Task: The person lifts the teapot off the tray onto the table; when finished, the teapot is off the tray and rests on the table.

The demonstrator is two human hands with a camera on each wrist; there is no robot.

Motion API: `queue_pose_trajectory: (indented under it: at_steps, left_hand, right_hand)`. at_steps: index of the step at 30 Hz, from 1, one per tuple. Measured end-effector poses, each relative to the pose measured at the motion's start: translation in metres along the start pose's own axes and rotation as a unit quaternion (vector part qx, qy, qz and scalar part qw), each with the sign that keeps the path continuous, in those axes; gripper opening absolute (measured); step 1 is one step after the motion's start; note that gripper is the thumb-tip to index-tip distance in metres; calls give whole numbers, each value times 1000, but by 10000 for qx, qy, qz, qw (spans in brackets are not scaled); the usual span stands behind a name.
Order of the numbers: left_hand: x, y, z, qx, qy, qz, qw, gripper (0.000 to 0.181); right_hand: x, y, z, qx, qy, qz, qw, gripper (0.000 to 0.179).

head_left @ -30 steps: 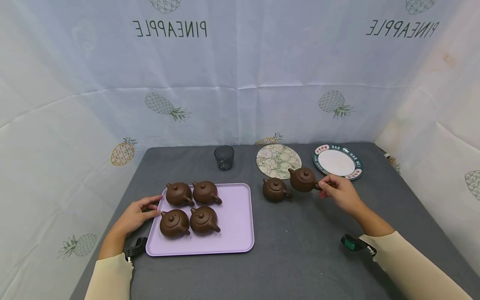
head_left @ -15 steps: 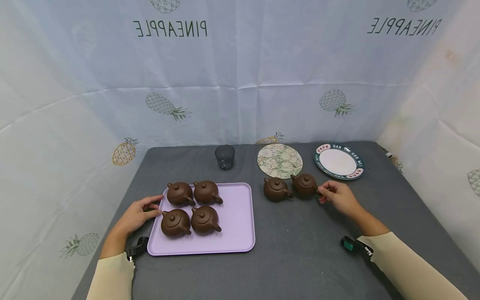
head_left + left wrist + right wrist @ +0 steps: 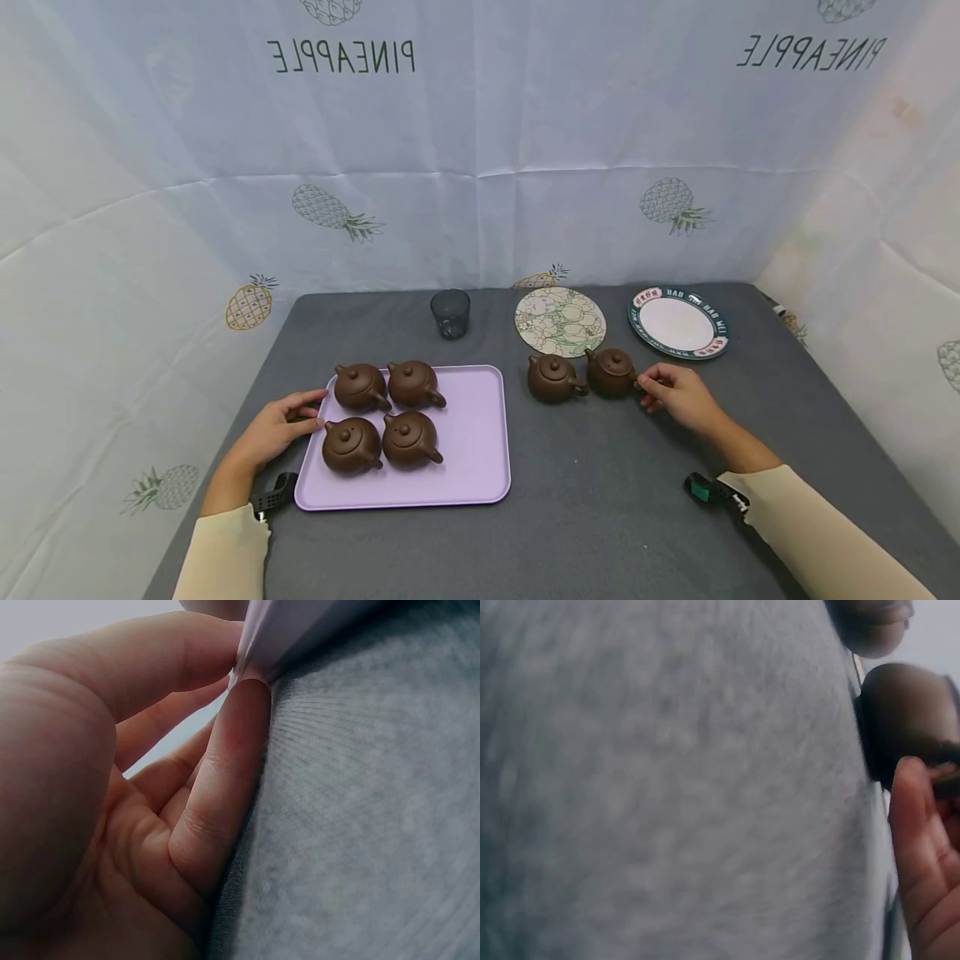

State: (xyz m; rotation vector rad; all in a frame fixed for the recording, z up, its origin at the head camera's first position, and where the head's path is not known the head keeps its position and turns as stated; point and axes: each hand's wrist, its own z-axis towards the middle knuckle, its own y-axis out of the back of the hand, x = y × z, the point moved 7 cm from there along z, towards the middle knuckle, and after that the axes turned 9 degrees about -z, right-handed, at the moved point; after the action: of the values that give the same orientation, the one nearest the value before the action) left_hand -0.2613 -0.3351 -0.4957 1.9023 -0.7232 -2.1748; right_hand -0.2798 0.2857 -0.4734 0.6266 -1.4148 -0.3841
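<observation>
Several small brown teapots sit on a lilac tray (image 3: 471, 442), among them a front-left teapot (image 3: 351, 446) with its lid on. My left hand (image 3: 273, 429) touches the tray's left edge with its fingertips; in the left wrist view the thumb and another finger (image 3: 225, 772) meet the rim. On the grey cloth to the right of the tray stand two more teapots side by side. My right hand (image 3: 678, 396) pinches the handle of the right-hand teapot (image 3: 611, 372); the left-hand teapot (image 3: 552, 378) stands beside it. The right wrist view shows the thumb at the handle, partly cut off.
A dark glass (image 3: 450, 314) stands at the back, left of a round patterned mat (image 3: 558, 323). Behind my right hand lies a plate (image 3: 677, 323) with a green rim. Pineapple-print cloth walls (image 3: 480, 150) enclose the table's back and sides.
The teapot in my right hand has come down from a raised position to the table, beside the other loose teapot. My left hand has stayed at the tray's edge.
</observation>
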Motion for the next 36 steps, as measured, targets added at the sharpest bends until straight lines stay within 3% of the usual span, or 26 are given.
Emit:
queue_pose_trajectory:
  at_steps: [6, 9, 15, 25, 32, 34, 36]
  left_hand:
    - [2, 0, 1, 7, 45, -86, 10000, 51]
    - [2, 0, 1, 16, 40, -66, 10000, 51]
    - [4, 0, 0, 26, 145, -74, 9999, 52]
    - [1, 1, 1, -2, 127, -135, 9998, 51]
    - [-39, -4, -7, 71, 103, -78, 9999, 48]
    - [-37, -4, -7, 70, 64, -115, 9999, 48]
    - [-25, -2, -4, 48, 54, -104, 9999, 49]
  right_hand:
    - [15, 12, 0, -283, -179, -1422, 9893, 30]
    - [29, 16, 0, -388, -188, -1622, 9858, 32]
    - [57, 6, 7, -390, 31, -1203, 9920, 30]
    - [105, -46, 21, -96, 643, -369, 9972, 22]
    - [135, -98, 27, 305, 885, -104, 9956, 17]
    - [142, -113, 28, 393, 976, -52, 9944, 15]
    - [150, -126, 30, 497, 1055, 1, 9932, 15]
